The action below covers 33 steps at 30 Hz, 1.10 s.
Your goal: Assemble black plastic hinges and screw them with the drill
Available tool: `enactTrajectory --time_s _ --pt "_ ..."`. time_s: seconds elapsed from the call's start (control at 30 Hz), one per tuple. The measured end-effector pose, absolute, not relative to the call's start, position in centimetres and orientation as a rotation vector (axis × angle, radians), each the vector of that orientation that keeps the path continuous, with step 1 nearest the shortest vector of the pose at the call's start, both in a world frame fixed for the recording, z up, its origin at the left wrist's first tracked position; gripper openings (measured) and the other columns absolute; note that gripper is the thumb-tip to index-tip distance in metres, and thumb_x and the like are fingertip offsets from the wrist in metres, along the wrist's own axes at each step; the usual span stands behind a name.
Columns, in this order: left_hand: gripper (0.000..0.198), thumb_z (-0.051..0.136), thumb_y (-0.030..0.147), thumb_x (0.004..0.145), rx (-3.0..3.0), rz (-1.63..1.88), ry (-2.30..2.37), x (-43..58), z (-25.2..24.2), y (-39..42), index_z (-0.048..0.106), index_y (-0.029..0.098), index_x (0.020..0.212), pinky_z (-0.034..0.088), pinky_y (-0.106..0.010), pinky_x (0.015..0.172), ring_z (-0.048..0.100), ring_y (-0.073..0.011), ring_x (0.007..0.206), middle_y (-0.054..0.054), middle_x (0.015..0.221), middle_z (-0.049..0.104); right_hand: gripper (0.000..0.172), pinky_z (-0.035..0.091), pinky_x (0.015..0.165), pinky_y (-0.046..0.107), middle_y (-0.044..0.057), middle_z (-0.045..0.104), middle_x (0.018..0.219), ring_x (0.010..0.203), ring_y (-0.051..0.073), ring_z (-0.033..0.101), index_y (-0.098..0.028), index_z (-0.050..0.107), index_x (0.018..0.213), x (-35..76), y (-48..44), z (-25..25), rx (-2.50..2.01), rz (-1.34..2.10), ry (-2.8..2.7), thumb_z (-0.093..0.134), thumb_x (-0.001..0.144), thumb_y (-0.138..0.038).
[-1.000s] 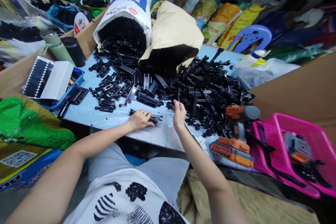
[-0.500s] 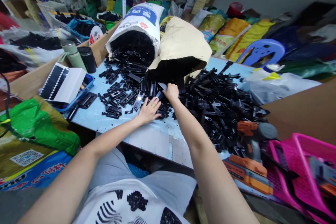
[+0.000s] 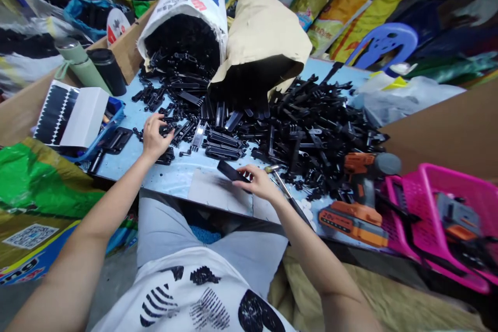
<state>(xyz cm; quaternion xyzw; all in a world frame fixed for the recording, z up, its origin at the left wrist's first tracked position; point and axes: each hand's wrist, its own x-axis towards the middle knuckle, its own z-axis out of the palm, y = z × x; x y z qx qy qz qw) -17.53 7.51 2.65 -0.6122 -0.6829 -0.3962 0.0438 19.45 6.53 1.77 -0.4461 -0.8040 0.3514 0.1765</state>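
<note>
Worn on the upper body: white shirt (image 3: 182, 290), printed in black. Prints noted: a ragged dark patch (image 3: 204, 275) near the top edge, a striped motif (image 3: 157, 305) on the left, a finely hatched motif (image 3: 210, 308) at centre, and a large, nearly solid, rounded blot (image 3: 257, 311) on the right. Below, pale grey-blue trousers (image 3: 249, 257), plain where visible. Left arm (image 3: 93, 228) and right arm (image 3: 311, 254) were bare along their visible length; both hands (image 3: 154, 137) were likewise bare.
</note>
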Motion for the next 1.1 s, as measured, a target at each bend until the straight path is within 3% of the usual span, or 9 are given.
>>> enactTrajectory --time_s 0.1,0.23,0.3,0.4,0.5,0.63,0.77,0.93,1.1 --pt "0.032 0.062 0.038 0.081 -2.123 -1.527 -1.920 -13.2 2.9 4.7 0.053 0.017 0.104 0.048 -0.033 0.088 0.059 -0.0195 0.099 -0.007 0.106 0.061 0.040 0.044 0.082 0.037 0.010 0.064 0.097 0.092 0.023 0.055 -0.015 0.064 0.104 20.6 4.1 1.0 -1.255 0.732 -2.528 0.067 0.075 -0.042" --pt "0.036 0.059 0.045 0.082 -2.511 -1.426 -2.004 -7.4 2.5 1.5 0.056 0.017 0.106 0.050 -0.030 0.076 0.063 -0.0188 0.085 -0.006 0.095 0.065 0.043 0.037 0.097 0.045 0.011 0.060 0.112 0.108 0.025 0.051 -0.021 0.055 0.124 19.1 2.9 0.2 -1.210 0.583 -2.524 0.053 0.087 -0.043" --pt "0.033 0.048 0.041 0.090 -2.533 -1.334 -2.158 -5.1 2.3 0.4 0.057 0.017 0.111 0.049 -0.032 0.076 0.063 -0.0194 0.082 -0.006 0.092 0.065 0.044 0.042 0.093 0.042 0.010 0.060 0.111 0.101 0.022 0.057 -0.023 0.050 0.129 17.7 2.7 0.0 -1.219 0.841 -2.279 0.045 0.091 -0.043" --pt "0.038 0.034 0.032 0.096 -2.597 -1.376 -2.282 -2.9 2.0 -0.7 0.055 0.017 0.123 0.049 -0.030 0.076 0.063 -0.0162 0.076 -0.007 0.092 0.065 0.056 0.052 0.066 0.033 0.006 0.062 0.095 0.070 0.016 0.062 -0.025 0.034 0.142 15.6 2.4 -0.1 -1.223 1.388 -1.686 0.038 0.092 -0.050" --pt "0.039 0.040 0.032 0.093 -2.608 -1.602 -2.306 -1.9 1.9 -1.0 0.056 0.016 0.125 0.050 -0.026 0.069 0.060 -0.0124 0.067 -0.006 0.093 0.063 0.065 0.047 0.046 0.025 0.001 0.058 0.079 0.052 0.011 0.057 -0.028 0.024 0.146 14.5 2.0 -0.2 -1.115 1.681 -1.324 0.038 0.089 -0.056" --pt "0.035 0.051 0.028 0.089 -2.597 -1.614 -2.165 -1.9 2.4 -1.3 0.061 0.016 0.120 0.049 -0.029 0.077 0.059 -0.0162 0.080 -0.006 0.087 0.063 0.061 0.046 0.048 0.022 0.000 0.058 0.079 0.051 0.008 0.053 -0.027 0.037 0.141 15.6 2.0 0.2 -0.987 1.666 -1.436 0.050 0.086 -0.050" --pt "0.034 0.050 0.028 0.090 -2.634 -1.536 -2.043 -1.5 3.2 -1.9 0.061 0.015 0.119 0.048 -0.029 0.077 0.058 -0.0164 0.081 -0.007 0.085 0.061 0.053 0.049 0.055 0.023 0.004 0.060 0.101 0.054 0.005 0.050 -0.028 0.048 0.135 17.2 2.0 1.2 -0.955 1.425 -1.813 0.058 0.084 -0.041" --pt "0.034 0.042 0.027 0.094 -2.243 -1.933 -1.904 0.7 4.1 -2.2 0.060 0.016 0.120 0.048 -0.029 0.075 0.057 -0.0145 0.079 -0.007 0.087 0.059 0.054 0.050 0.054 0.024 0.007 0.058 0.108 0.052 0.005 0.050 -0.028 0.037 0.141 15.7 0.4 1.2 -0.926 1.212 -1.706 0.047 0.090 -0.043" --pt "0.033 0.040 0.032 0.094 -2.424 -1.848 -1.823 0.2 3.3 -1.8 0.061 0.018 0.117 0.050 -0.031 0.078 0.058 -0.0161 0.084 -0.008 0.094 0.063 0.057 0.052 0.060 0.028 0.006 0.058 0.112 0.057 0.008 0.052 -0.030 0.036 0.142 14.8 -0.2 1.1 -0.984 1.185 -1.763 0.048 0.089 -0.047"
